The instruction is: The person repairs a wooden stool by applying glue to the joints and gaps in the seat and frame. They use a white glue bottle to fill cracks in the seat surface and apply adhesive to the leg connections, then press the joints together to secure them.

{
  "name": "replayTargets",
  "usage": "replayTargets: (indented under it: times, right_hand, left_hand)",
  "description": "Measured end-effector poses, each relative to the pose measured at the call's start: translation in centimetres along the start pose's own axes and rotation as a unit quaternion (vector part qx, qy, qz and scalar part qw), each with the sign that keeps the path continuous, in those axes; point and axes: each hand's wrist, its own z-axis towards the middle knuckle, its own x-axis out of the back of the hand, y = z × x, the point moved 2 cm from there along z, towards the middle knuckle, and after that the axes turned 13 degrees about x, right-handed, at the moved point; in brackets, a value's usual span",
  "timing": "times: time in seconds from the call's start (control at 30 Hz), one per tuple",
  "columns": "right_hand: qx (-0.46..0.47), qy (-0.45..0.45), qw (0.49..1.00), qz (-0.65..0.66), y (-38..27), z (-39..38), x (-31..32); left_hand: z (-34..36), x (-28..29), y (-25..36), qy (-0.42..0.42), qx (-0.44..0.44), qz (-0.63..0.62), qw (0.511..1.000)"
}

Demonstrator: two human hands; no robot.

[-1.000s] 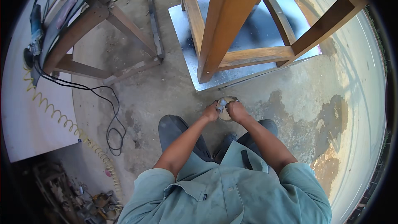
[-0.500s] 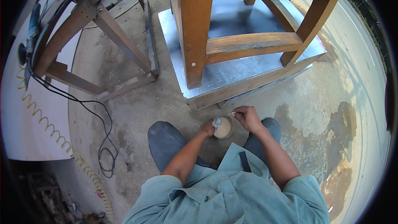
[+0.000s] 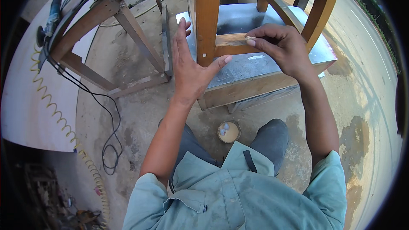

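Note:
My left hand [image 3: 189, 66] is open, fingers spread and pointing up, its palm beside the front leg [image 3: 208, 12] of a wooden furniture frame. My right hand [image 3: 283, 47] has its fingertips pinched together against the frame's low side rail [image 3: 228, 42]; whether anything small sits between them I cannot tell. The frame stands on a low platform with a grey metal top [image 3: 264, 66]. On the concrete floor between my knees sits a small round tub [image 3: 228, 132] of beige paste.
A wooden trestle [image 3: 123, 21] stands to the left. A black cable [image 3: 102, 115] and a yellow coiled hose [image 3: 55, 115] trail over the floor and a white board [image 3: 25, 115]. A power tool [image 3: 53, 6] lies at the upper left.
Both hands have risen from the tub on the floor to the wooden frame. The left one has opened beside the leg and the right one now pinches at the rail. The view has moved closer.

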Motion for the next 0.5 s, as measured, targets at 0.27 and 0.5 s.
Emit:
replayTargets:
  times: [0.27,0.5]
  right_hand:
    - [0.098,-0.069,0.990,-0.078,1.9,1.8,-2.2]
    - [0.148,-0.087,0.979,-0.115,3.0,1.0,-2.2]
  left_hand:
    - [0.7,-2.5,0.6,0.017,0.018,-0.027,0.999]
    - [0.9,-2.4,0.7,0.022,0.033,-0.032,0.999]
